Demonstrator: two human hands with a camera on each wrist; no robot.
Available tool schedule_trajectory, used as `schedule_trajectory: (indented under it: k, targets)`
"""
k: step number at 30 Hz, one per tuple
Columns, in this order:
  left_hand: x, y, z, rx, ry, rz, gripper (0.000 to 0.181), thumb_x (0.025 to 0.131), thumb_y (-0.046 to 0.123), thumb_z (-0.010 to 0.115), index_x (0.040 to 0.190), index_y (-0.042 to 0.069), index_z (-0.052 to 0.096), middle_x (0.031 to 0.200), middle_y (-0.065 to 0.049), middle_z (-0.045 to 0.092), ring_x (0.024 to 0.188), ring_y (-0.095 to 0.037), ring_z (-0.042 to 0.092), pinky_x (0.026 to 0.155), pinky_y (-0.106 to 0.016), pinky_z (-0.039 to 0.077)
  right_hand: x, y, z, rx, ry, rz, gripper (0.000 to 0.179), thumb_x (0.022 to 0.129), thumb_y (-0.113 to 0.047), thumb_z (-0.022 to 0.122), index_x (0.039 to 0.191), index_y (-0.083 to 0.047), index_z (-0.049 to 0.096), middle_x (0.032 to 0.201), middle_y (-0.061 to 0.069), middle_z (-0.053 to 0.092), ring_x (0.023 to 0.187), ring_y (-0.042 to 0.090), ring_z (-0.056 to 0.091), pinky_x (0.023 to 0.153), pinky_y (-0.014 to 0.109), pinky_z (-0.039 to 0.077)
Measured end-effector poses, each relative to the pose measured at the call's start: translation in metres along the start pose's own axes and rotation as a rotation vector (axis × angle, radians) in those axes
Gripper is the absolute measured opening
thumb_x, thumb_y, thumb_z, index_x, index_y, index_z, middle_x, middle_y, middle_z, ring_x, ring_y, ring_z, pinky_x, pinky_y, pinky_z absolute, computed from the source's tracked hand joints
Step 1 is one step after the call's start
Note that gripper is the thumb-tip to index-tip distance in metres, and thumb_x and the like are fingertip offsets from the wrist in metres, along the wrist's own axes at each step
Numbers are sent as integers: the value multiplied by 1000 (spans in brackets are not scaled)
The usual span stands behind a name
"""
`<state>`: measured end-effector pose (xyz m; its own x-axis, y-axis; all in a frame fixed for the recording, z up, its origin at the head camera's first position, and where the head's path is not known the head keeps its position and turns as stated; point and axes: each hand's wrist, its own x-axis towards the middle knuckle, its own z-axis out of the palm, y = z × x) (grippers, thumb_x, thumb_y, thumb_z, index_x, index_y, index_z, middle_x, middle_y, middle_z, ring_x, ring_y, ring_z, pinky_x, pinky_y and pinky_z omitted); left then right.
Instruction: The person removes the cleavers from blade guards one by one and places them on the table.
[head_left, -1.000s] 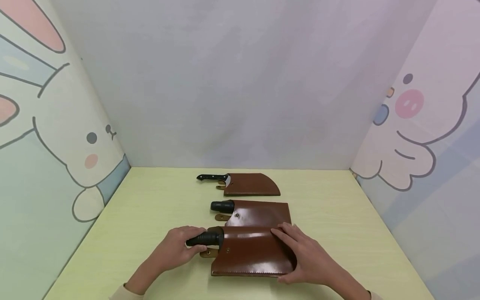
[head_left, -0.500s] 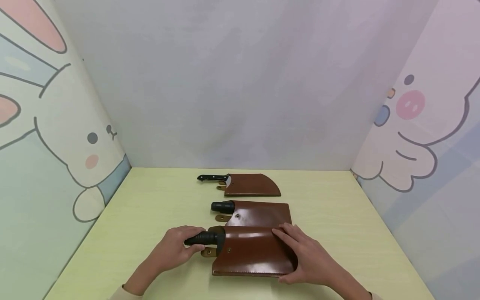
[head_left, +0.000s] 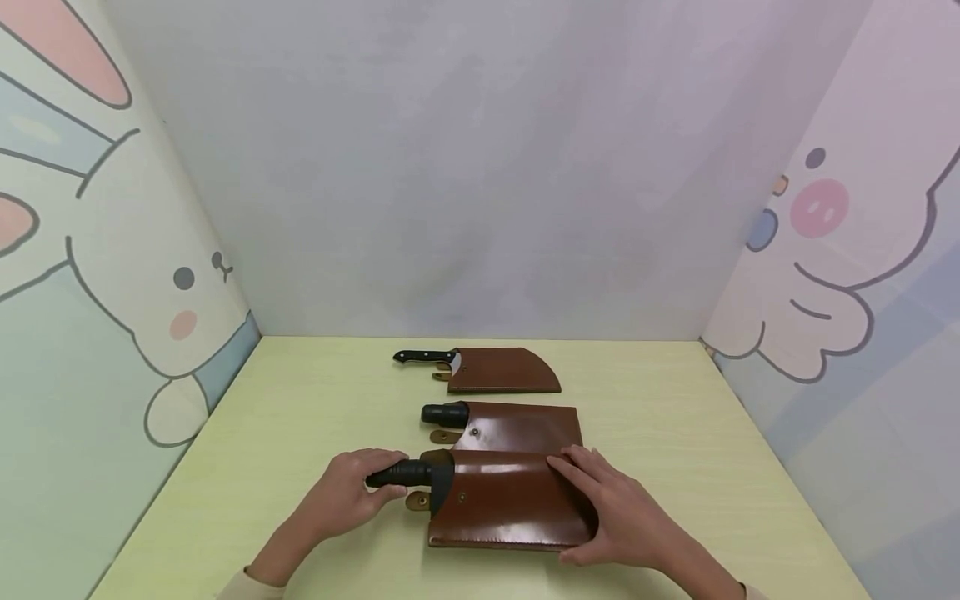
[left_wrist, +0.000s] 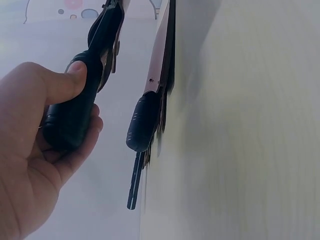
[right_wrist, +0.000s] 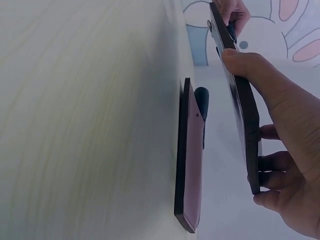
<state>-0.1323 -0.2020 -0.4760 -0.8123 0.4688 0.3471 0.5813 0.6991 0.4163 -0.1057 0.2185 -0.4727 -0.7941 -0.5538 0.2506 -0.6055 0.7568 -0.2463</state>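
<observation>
Nearest me in the head view is a black-handled cleaver [head_left: 405,472] in a glossy brown leather sheath [head_left: 517,500]. My left hand [head_left: 348,496] grips the handle, thumb on one side and fingers on the other. Around the closed right end of the sheath, my right hand [head_left: 618,517] has its thumb at the lower edge and fingers at the upper. A strip of dark blade [head_left: 442,483] shows at the sheath's mouth; the rest is hidden inside. Both wrist views show the cleaver handle [left_wrist: 70,117] and the sheath [right_wrist: 245,105] held up off the table.
Behind it lie a second sheathed knife [head_left: 525,425], partly overlapped in the head view, and a third in a curved sheath [head_left: 502,369] farther back. The pale wooden table [head_left: 300,392] meets a plain back wall [head_left: 480,208] and side walls with cartoon animals.
The cleaver handle has shifted slightly left and the sheath slightly right, so more dark blade shows at the mouth. The two knives behind have stayed put.
</observation>
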Motion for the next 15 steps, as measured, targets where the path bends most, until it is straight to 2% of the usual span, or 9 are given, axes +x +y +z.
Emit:
schedule_trajectory:
  k: [9, 15]
  targets:
    - [-3, 1, -4, 7, 1, -41, 36, 84, 25, 85, 116, 12, 77, 112, 1, 77, 102, -20, 73, 85, -41, 59, -1, 5, 1, -10, 8, -2, 112, 62, -70, 88, 155, -24, 45, 153, 11, 47, 133, 50, 51, 92, 57, 54]
    - [-4, -2, -6, 22, 3, -31, 36, 85, 26, 85, 116, 11, 77, 111, 0, 77, 102, -20, 73, 84, -41, 59, -3, 7, 0, 4, 17, -11, 112, 60, -68, 90, 154, -22, 47, 152, 13, 49, 133, 50, 52, 93, 57, 54]
